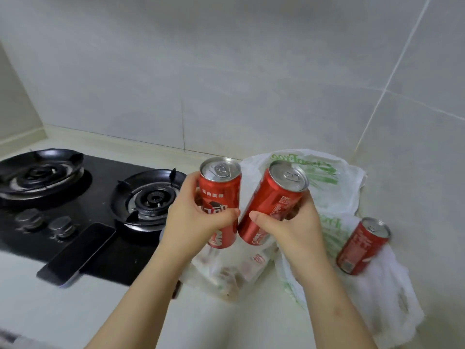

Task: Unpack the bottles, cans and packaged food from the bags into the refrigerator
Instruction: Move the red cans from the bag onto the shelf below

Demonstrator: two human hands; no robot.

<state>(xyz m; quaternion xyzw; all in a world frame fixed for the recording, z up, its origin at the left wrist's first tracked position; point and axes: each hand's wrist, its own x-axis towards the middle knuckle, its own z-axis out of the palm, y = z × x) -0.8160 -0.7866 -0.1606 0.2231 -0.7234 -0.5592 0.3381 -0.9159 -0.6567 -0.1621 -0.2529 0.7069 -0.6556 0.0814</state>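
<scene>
My left hand (196,220) grips a tall red soda can (221,190) upright above the counter. My right hand (289,230) grips a second red can (274,200), tilted with its top leaning right; the two cans nearly touch at their bottoms. A third red can (362,248) stands tilted on the crumpled white plastic bag with green print (334,192) at the right. Below the held cans lies a translucent bag of packaged food (231,275) on the counter. The refrigerator is out of view.
A black two-burner gas hob (105,182) takes up the left of the pale counter (214,323). A dark phone (78,253) lies across the hob's front edge. Grey tiled wall (251,84) stands close behind.
</scene>
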